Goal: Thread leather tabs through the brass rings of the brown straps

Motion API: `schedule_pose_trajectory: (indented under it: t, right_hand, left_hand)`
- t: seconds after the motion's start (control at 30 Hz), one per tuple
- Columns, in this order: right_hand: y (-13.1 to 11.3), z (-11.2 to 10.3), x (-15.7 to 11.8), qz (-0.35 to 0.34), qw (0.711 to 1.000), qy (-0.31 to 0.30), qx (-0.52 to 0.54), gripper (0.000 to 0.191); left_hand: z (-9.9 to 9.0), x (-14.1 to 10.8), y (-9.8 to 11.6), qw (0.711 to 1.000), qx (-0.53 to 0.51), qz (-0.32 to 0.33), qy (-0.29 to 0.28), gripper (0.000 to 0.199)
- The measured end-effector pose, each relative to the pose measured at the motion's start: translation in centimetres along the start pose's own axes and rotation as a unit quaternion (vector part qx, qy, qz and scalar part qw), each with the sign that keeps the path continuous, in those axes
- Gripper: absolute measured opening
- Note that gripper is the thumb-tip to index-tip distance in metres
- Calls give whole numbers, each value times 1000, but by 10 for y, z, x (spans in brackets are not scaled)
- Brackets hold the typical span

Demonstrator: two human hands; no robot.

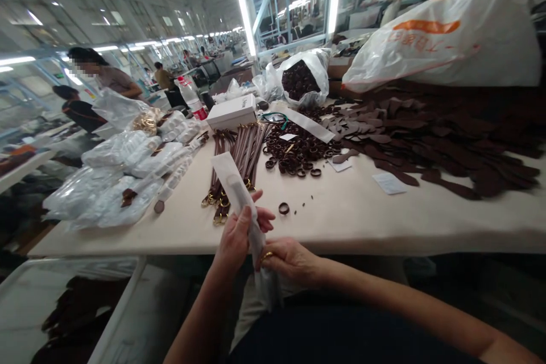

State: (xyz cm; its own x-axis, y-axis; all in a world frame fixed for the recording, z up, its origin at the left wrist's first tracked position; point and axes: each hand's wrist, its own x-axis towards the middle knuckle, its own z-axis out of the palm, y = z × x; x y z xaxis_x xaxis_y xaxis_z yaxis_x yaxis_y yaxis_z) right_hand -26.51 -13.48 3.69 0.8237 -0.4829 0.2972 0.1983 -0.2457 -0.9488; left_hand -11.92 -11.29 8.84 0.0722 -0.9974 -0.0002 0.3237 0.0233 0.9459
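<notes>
Both my hands hold a long narrow white plastic sleeve (234,182) at the table's front edge. My left hand (237,236) grips its middle with thumb on top. My right hand (290,259), wearing a gold ring, pinches the lower part where the sleeve hangs down. The sleeve's upper end lies over a bundle of brown straps with gold clasps (239,153). A single brown loop (284,208) lies on the table just beyond my fingers.
A pile of brown loops (296,151), brown leather cut pieces (426,136), a white box (232,112), clear bagged items (123,176) and white sacks (447,34) cover the cream table (384,222). Other people stand at far left.
</notes>
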Motion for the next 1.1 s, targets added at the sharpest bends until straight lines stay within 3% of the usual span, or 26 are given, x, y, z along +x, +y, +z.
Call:
schedule_pose_trajectory:
  t: [0.1,0.23,0.33,0.47,0.6,0.73,0.83,0.97,1.03,1.1]
  right_hand:
    - [-1,-11,1,8,994,101,-32,52]
    - [-9,-39,-1,20,992,97,-80,51]
    - [-20,-64,-5,41,988,128,-71,45]
    - [-32,-82,0,46,993,106,7,47]
    - [-25,-72,9,75,992,93,48,58]
    - [-10,-55,6,22,993,73,-89,56]
    - [-7,-55,1,-45,979,92,-174,51]
    - [-11,-60,-1,-123,950,81,-275,34]
    - [-9,-56,0,-153,927,64,-335,27]
    - [-4,-46,0,-173,906,49,-382,23]
  left_hand:
    - [-5,0,-8,987,149,-36,-49,51]
    - [-14,1,-12,969,240,-42,-47,52]
    - [-20,-3,-15,962,268,-50,-26,50]
    - [-17,-15,-27,944,302,-94,-91,47]
    - [-11,-21,-42,936,316,-102,-115,54]
    - [-12,-17,-42,956,278,-73,-64,53]
    - [-18,-11,-35,974,200,-77,-78,48]
    - [-29,5,-17,994,35,-64,-87,74]
    - [-27,16,-6,996,25,-10,-85,82]
    - [-18,25,5,990,87,32,-103,73]
